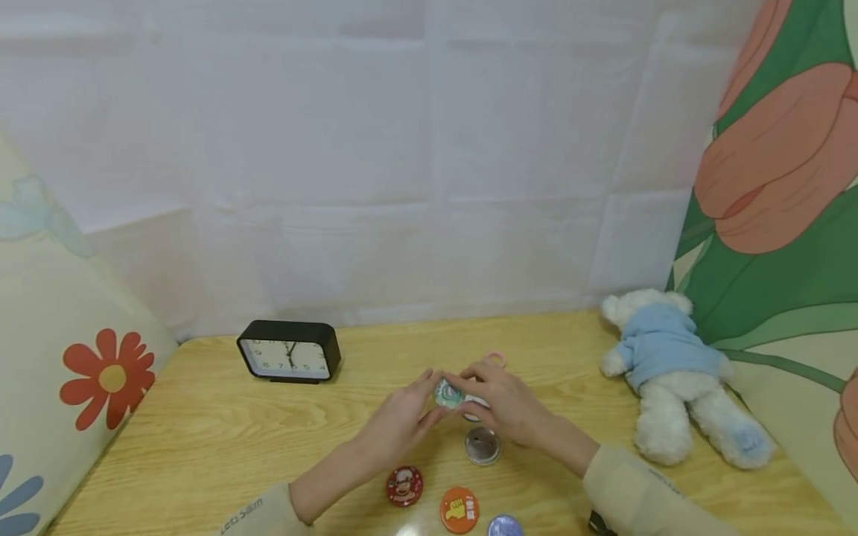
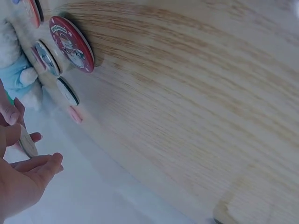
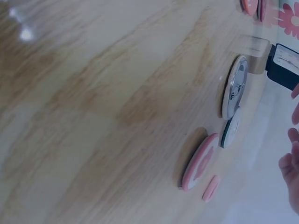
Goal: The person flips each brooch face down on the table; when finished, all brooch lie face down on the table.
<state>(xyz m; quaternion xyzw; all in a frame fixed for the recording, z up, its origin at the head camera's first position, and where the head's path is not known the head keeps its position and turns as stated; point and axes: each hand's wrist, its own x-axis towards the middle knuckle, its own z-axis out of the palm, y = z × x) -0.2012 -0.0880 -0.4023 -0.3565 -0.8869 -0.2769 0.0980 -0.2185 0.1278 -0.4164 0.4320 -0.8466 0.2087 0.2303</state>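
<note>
Between my two hands is a small round badge with a green patterned face [image 1: 447,393], held up over the table. My left hand [image 1: 395,418] pinches its left side between fingers and thumb. On the opposite side the fingers of my right hand [image 1: 515,406] grip it. From the left wrist the badge [image 2: 28,142] appears nearly edge-on between the hands. Just below the right hand lies a badge with its silver pin back up [image 1: 482,445]. A white disc [image 1: 476,406] partly shows under the right fingers, and a pink ring [image 1: 494,359] lies just beyond them.
Closer to me lie a red badge [image 1: 404,486], an orange thumbs-up badge [image 1: 459,510] and a purple badge [image 1: 505,526]. A pink-rimmed badge [image 3: 201,163] appears in the right wrist view. A black clock [image 1: 290,351] stands back left; a teddy bear [image 1: 670,372] lies right.
</note>
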